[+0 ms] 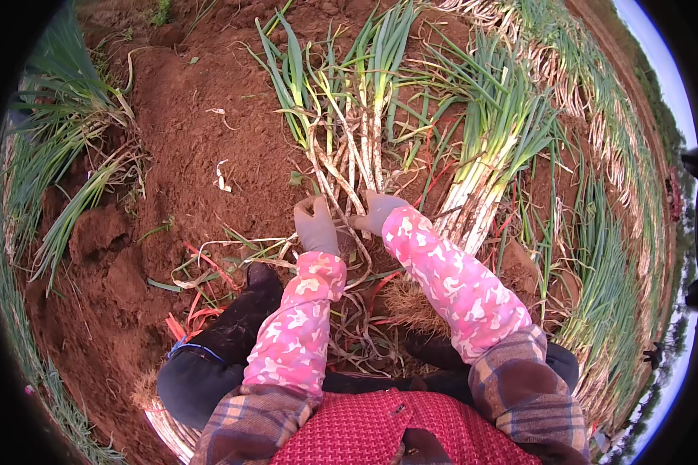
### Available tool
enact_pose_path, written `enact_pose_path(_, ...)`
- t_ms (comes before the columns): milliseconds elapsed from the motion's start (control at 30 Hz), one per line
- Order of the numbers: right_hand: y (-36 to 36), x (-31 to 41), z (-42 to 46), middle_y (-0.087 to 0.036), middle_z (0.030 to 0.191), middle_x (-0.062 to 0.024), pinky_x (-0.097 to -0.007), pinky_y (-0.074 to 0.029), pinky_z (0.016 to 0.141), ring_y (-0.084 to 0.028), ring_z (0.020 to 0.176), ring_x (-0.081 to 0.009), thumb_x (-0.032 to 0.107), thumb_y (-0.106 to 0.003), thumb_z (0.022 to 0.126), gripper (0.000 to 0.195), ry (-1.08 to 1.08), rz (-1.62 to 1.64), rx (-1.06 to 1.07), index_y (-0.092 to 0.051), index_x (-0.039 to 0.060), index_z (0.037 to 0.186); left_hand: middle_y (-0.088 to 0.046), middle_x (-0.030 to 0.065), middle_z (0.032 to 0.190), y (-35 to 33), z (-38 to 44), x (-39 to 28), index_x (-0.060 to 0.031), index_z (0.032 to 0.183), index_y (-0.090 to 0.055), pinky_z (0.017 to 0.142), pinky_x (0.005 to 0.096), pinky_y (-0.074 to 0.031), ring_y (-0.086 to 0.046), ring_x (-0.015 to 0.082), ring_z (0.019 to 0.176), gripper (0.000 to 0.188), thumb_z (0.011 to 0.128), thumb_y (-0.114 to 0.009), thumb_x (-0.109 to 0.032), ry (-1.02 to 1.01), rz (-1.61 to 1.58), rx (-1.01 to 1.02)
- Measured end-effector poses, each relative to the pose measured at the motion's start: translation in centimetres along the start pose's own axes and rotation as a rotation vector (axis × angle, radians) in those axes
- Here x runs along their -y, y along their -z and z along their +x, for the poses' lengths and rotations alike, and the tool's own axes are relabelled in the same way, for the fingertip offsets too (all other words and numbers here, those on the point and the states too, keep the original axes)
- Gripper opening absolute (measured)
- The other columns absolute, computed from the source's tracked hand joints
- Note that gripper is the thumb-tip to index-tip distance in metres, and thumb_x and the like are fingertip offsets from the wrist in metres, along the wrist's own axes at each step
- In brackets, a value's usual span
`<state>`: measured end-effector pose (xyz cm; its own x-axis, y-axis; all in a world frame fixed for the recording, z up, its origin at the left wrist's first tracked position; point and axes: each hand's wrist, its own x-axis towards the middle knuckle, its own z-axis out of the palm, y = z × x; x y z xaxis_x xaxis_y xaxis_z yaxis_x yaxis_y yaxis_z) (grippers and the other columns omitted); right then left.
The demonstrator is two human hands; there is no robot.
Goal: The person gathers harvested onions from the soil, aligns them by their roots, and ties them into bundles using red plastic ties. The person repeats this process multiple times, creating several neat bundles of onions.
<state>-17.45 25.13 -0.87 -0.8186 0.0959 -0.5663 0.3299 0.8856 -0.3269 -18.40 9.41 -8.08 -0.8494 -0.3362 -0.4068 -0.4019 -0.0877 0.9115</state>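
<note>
Both hands wear thin greyish gloves and meet at the lower ends of several loose green onions (352,157), whose leaves point away from me on the soil. My right hand (379,211) has its fingers closed around the white lower end of a stalk. Just left of it, my left hand (316,226) is at the same stalks with fingers bent; its fingertips are partly hidden, so its grip is unclear. A thin peeled strip (358,244) curves down between the hands. Right of them lies a thick bundle of green onions (477,192), its roots (413,305) beside my right forearm.
Red-orange plastic ties (189,319) lie by my left leg, with another onion bundle (171,427) below. Peeled scraps (352,331) litter the ground between my legs. More onions (87,128) lie left; long rows (611,232) run along the right. Reddish soil (180,128) has clods.
</note>
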Motion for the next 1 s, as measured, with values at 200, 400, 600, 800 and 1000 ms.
enact_pose_path(200,-1.9,-1.9,1.4,-0.069,0.127,-0.0239,-0.0478,-0.055,0.101,-0.069,0.118,-0.0391,0.029,-0.070,0.091,0.058,-0.009,0.101,-0.172,-0.059,0.0049,0.143,-0.074,0.0230,0.110,2.9,0.4,1.0,0.0074,0.117,-0.069,0.091,0.0409,-0.055,-0.072,0.0307,0.099,0.062,0.084,-0.085,-0.043,-0.004,0.407,0.254)
enact_pose_path(400,-4.0,0.1,0.7,-0.068,0.113,-0.0189,-0.0510,-0.055,0.091,-0.070,0.105,-0.0387,0.034,-0.073,0.091,0.044,0.197,-0.123,-0.467,-0.068,0.0088,0.127,-0.072,0.0266,0.107,1.1,2.1,-0.3,0.0067,0.120,-0.069,0.091,0.0472,-0.056,-0.072,0.0417,0.103,0.073,0.078,-0.083,-0.052,-0.259,0.933,0.276)
enact_pose_path(600,-3.7,-2.8,4.6,-0.068,0.122,-0.0200,-0.0496,-0.055,0.097,-0.069,0.111,-0.0395,0.036,-0.071,0.094,0.044,-0.131,0.192,-0.561,-0.069,0.0086,0.128,-0.076,0.0246,0.109,2.1,6.1,-0.5,0.0053,0.112,-0.070,0.090,0.0462,-0.057,-0.074,0.0390,0.095,0.048,0.080,-0.075,-0.030,-0.008,0.671,0.322)
enact_pose_path(800,-2.1,-2.5,7.5,-0.067,0.124,-0.0191,-0.0480,-0.058,0.097,-0.071,0.114,-0.0380,0.038,-0.072,0.093,0.042,-0.145,-0.230,-0.327,-0.070,0.0080,0.123,-0.067,0.0129,0.094,4.2,8.9,-3.3,0.0044,0.109,-0.059,0.057,0.0321,-0.054,-0.061,0.0186,0.066,0.020,0.097,-0.059,-0.012,0.380,-0.662,0.369)
enact_pose_path(1000,-1.0,-2.6,6.8,-0.073,0.122,-0.0209,-0.0436,-0.056,0.095,-0.073,0.109,-0.0356,0.030,-0.070,0.092,0.039,-0.180,0.224,-0.394,-0.069,0.0030,0.120,-0.068,0.0039,0.089,5.2,8.7,-4.6,-0.0075,0.107,-0.061,0.048,0.0280,-0.045,-0.055,0.0099,0.060,0.037,0.094,-0.077,-0.038,0.288,-0.019,0.503)
